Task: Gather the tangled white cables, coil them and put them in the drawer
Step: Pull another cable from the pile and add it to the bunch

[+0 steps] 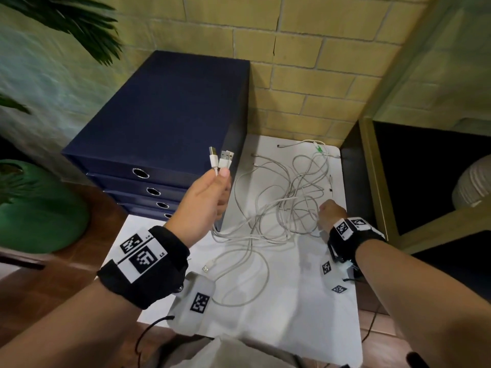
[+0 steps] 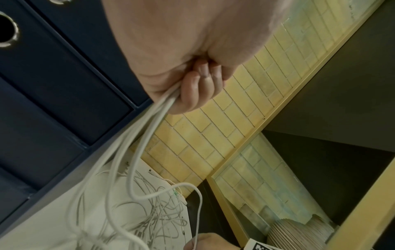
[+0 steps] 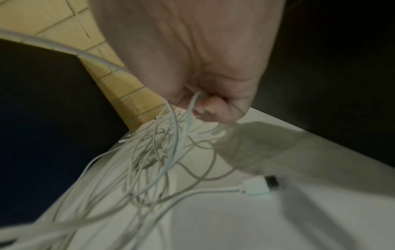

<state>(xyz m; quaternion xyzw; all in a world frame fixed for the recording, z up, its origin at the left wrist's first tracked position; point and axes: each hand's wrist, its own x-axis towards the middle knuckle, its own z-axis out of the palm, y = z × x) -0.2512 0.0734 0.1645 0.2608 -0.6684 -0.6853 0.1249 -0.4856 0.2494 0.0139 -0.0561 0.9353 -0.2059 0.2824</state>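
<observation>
A tangle of white cables lies spread on a white tabletop. My left hand is raised beside the drawer unit and grips several cable ends, with their USB plugs sticking up above the thumb. From that fist the cables hang down to the table. My right hand is low at the tangle's right side, its fingers curled round a thin cable strand. A loose USB plug lies on the table near it. The dark blue drawer unit stands at the left with all drawers closed.
A yellow brick wall backs the table. A dark shelf with a gold frame stands at the right, holding a ribbed pale vase. A green pot with a plant sits at the left. Another USB plug lies near the left wrist.
</observation>
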